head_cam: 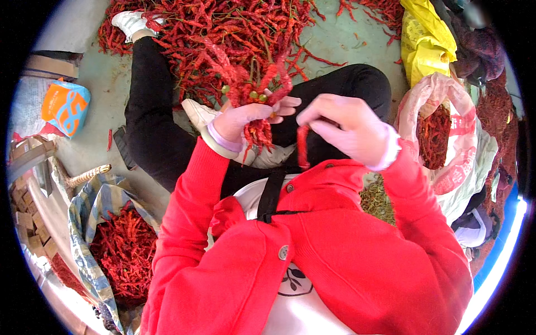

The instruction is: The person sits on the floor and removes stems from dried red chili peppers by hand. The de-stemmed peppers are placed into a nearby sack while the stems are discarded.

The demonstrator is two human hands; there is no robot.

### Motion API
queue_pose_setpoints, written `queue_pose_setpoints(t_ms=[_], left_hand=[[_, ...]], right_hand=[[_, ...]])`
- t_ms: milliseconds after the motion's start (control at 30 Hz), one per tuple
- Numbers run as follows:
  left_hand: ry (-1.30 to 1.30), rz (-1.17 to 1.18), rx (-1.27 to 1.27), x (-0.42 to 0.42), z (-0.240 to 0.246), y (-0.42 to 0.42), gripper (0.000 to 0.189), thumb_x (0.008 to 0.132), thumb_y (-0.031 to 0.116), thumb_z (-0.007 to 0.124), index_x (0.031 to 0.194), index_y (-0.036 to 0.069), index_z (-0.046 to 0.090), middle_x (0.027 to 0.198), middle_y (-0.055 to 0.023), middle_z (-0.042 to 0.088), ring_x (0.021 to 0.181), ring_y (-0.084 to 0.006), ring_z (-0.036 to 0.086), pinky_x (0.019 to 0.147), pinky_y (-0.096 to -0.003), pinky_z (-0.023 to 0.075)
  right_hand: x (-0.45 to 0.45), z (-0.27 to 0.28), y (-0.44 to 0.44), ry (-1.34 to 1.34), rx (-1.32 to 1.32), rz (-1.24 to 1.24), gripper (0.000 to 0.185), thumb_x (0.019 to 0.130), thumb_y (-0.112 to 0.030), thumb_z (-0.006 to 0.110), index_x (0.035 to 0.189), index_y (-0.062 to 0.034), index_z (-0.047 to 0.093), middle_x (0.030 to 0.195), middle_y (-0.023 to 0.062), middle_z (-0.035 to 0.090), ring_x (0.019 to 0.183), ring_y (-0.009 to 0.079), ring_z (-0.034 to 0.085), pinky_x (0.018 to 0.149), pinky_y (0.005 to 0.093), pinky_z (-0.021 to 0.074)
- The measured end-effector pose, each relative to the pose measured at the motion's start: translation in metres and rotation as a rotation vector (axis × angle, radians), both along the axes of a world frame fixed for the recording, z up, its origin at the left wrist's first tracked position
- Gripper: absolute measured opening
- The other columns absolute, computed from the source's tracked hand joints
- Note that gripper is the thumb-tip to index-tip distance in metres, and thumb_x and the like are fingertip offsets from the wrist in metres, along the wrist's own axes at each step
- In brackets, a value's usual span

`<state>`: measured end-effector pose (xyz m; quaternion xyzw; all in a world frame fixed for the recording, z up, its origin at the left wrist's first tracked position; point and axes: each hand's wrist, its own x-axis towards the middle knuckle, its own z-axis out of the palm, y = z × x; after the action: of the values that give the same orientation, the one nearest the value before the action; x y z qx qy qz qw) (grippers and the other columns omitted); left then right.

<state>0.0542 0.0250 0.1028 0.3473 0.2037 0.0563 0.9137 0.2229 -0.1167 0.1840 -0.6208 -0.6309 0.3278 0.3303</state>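
My left hand [247,119], in a thin pale glove, is closed around a bunch of wrinkled red chili peppers [240,79]. Their tips fan out above and below the palm, and a few small round greenish things show among them. Just to the right, my right hand [349,125], gloved too and slightly blurred, pinches a single red chili pepper [302,146] that hangs down over my lap. The two hands are apart. Beyond them, a large heap of red chili peppers [243,29] with thin stems spreads over the floor around my white shoe [133,23].
A blue-and-white checked sack [81,222] at left holds chili peppers. At right stands a white-and-red plastic bag [458,167] with darker peppers, beneath a yellow bag [427,42]. Greenish stem bits [378,200] lie beside my right arm. An orange-and-blue packet [66,108] lies at left.
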Motion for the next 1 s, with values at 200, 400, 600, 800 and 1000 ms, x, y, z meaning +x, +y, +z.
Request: queue_pose_setpoints(t_ms=[200,400,600,800,1000], left_hand=[[0.169,0.108,0.076,0.012,0.004,-0.017,0.024,0.076,0.006,0.061,0.099,0.001,0.060,0.085,-0.0057,0.064,0.070,-0.0152,0.061,0.066,-0.0275,0.0499],[0.176,0.105,0.379,0.012,-0.004,-0.023,0.023,0.074,0.006,0.064,0.097,0.003,0.062,0.082,-0.0020,0.064,0.068,-0.0099,0.056,0.060,-0.0238,0.0449],[0.109,0.202,0.312,0.013,-0.004,-0.026,0.028,0.074,-0.002,0.062,0.101,-0.001,0.060,0.091,-0.0062,0.065,0.079,-0.0127,0.061,0.071,-0.0270,0.0508],[0.113,0.199,0.263,0.011,0.005,-0.026,0.025,0.074,-0.002,0.060,0.099,-0.001,0.062,0.089,-0.0055,0.065,0.078,-0.0134,0.061,0.070,-0.0271,0.0495],[0.115,0.230,0.700,0.014,-0.028,-0.035,0.031,0.070,0.002,0.062,0.101,0.001,0.062,0.086,-0.0067,0.066,0.078,-0.0131,0.061,0.072,-0.0280,0.0484]], right_hand=[[-0.020,-0.040,0.014,-0.371,0.036,-0.169,0.009,0.075,-0.003,0.058,0.083,-0.0049,0.056,0.075,0.0115,0.056,0.073,0.0301,0.058,0.065,0.0356,0.0466],[-0.025,-0.049,0.014,-0.310,0.087,-0.249,0.010,0.073,0.000,0.058,0.081,-0.0037,0.053,0.072,0.0121,0.055,0.070,0.0302,0.058,0.063,0.0355,0.0468],[-0.027,-0.051,0.015,-0.080,0.115,-0.328,0.008,0.076,0.001,0.056,0.082,-0.0029,0.053,0.072,0.0127,0.057,0.070,0.0294,0.060,0.062,0.0347,0.0480],[-0.033,-0.059,0.009,0.105,0.127,-0.414,0.008,0.077,0.001,0.056,0.084,-0.0028,0.054,0.072,0.0130,0.057,0.070,0.0301,0.060,0.063,0.0340,0.0483],[-0.029,-0.072,0.007,-0.216,0.002,-0.273,0.006,0.082,-0.008,0.051,0.086,-0.0034,0.052,0.076,0.0173,0.058,0.073,0.0354,0.059,0.063,0.0384,0.0477]])
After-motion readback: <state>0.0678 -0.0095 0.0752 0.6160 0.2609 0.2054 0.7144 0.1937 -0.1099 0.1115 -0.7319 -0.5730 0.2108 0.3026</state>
